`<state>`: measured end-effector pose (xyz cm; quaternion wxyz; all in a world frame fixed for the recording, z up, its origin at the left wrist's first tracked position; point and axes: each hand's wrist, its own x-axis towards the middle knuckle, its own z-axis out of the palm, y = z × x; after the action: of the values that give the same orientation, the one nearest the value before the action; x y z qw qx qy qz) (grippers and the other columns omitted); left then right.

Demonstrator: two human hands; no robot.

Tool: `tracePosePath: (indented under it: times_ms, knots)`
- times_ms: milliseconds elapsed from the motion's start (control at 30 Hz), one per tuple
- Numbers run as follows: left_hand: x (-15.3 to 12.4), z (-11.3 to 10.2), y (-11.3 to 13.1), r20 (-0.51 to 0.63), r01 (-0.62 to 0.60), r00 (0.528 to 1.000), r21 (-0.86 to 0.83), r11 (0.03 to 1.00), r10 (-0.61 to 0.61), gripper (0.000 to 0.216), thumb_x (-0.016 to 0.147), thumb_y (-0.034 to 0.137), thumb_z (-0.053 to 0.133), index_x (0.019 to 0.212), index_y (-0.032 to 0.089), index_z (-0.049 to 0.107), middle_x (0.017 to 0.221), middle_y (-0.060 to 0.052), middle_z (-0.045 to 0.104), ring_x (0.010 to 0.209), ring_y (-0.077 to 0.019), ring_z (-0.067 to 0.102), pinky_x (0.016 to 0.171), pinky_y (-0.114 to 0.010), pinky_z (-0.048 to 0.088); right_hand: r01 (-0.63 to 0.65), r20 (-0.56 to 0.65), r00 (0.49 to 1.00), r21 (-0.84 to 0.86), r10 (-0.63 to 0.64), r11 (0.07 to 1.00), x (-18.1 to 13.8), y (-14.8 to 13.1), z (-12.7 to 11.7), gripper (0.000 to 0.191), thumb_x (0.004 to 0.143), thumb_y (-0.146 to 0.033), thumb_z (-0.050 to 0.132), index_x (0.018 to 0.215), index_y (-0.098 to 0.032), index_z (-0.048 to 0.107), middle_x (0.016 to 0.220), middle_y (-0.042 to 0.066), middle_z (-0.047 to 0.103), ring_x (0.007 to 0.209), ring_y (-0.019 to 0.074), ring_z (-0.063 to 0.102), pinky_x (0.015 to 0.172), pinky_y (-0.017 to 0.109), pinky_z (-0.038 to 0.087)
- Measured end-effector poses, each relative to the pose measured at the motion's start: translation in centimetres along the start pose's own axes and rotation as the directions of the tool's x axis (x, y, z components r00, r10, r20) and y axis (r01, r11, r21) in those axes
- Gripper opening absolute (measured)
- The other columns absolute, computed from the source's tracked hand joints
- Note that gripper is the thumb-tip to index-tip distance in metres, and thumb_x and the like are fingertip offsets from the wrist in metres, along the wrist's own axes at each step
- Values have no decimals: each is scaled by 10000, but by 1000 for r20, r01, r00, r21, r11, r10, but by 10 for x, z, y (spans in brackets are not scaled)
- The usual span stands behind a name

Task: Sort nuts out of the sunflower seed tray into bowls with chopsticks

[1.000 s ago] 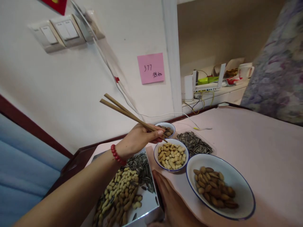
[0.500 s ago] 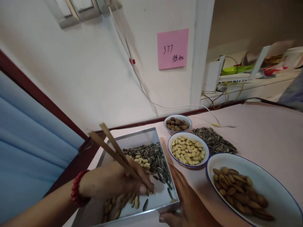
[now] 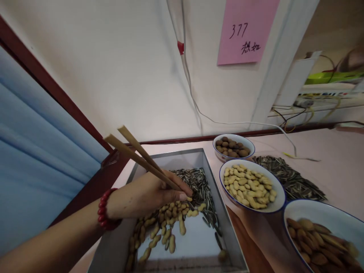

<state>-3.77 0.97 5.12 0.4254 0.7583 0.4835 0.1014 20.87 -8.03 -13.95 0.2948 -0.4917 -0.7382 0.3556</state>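
Since half a second ago the left hand [image 3: 148, 195] has slid a bit further into the metal tray [image 3: 133, 178], and the view has tipped down and closer — the other hand that was braced at the tray's near right corner isn't visible now, so can't tell what it's doing. Left hand is pinched around a pair of wooden chopsticks [image 3: 136, 155], handles pointing up and back to the left, tips down among the peanuts in shell [image 3: 167, 223] right at the fingertips. Can't tell if anything's actually caught between the tips. The peanut pile runs diagonally from near-left toward the middle, with striped sunflower seeds [image 3: 199, 182] just beyond the tips. Right of the tray, on the pink tabletop [image 3: 335, 167], sit bowls of shelled peanuts [image 3: 248, 185], almonds [image 3: 318, 242] and hazelnuts [image 3: 231, 146], plus a loose seed heap. White wall behind with a pink sticky note [image 3: 246, 32].
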Motion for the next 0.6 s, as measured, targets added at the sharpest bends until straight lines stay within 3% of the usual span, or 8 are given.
tracePosePath:
  times_ms: [133, 233, 333, 433, 500, 600]
  knots:
    - [-5, 3, -1, 121, 14, 993, -69, 997, -6, 275, 933, 450, 733, 1094, 250, 832, 1076, -41, 818, 989, -224, 764, 844, -295, 608, 1, -5, 1000, 6, -1, 1000, 0, -2, -2, 1044, 864, -451, 825, 1701, -411, 202, 1696, 75, 402, 1528, 471, 416, 1222, 579, 421]
    - [-2, 13, -9, 242, -26, 968, -133, 991, 58, 256, 942, 429, 722, 1079, 250, 843, 1067, -69, 816, 961, -243, 764, 838, -333, 612, 3, -18, 1000, 12, -3, 1000, 1, -2, -1, 1060, 867, -402, 831, 1698, -442, 174, 1692, 64, 406, 1509, 479, 441, 1213, 585, 428]
    - [6, 19, -19, 309, -169, 931, -113, 979, 197, 247, 959, 392, 697, 1102, 252, 842, 1126, -90, 806, 1016, -251, 755, 933, -373, 590, -2, -23, 1000, -2, 2, 1000, 1, 1, 1, 1053, 897, -359, 802, 1699, -460, 128, 1701, 56, 399, 1519, 475, 426, 1214, 596, 423]
    - [16, 19, -27, 388, -340, 855, -79, 937, 343, 312, 1011, 395, 614, 1150, 223, 833, 1195, -133, 790, 1082, -268, 750, 986, -378, 565, 0, -22, 1000, 26, 0, 1000, 1, 2, 5, 1007, 939, -350, 745, 1699, -473, 95, 1711, 28, 383, 1544, 453, 391, 1199, 570, 453]
    - [21, 18, -31, 418, -383, 829, -62, 922, 373, 389, 1040, 437, 559, 1136, 183, 838, 1210, -171, 781, 1114, -286, 749, 993, -369, 562, 1, -23, 1000, 58, 1, 998, 0, 1, 7, 996, 940, -355, 739, 1695, -487, 101, 1715, 9, 376, 1544, 451, 387, 1180, 552, 481]
    - [23, 18, -35, 432, -380, 829, -32, 924, 356, 458, 1051, 496, 530, 1117, 171, 845, 1190, -181, 784, 1128, -297, 748, 1008, -370, 557, 1, -37, 999, 85, 2, 996, 0, -2, 8, 999, 940, -362, 741, 1692, -498, 97, 1719, 10, 369, 1540, 455, 390, 1187, 553, 469]
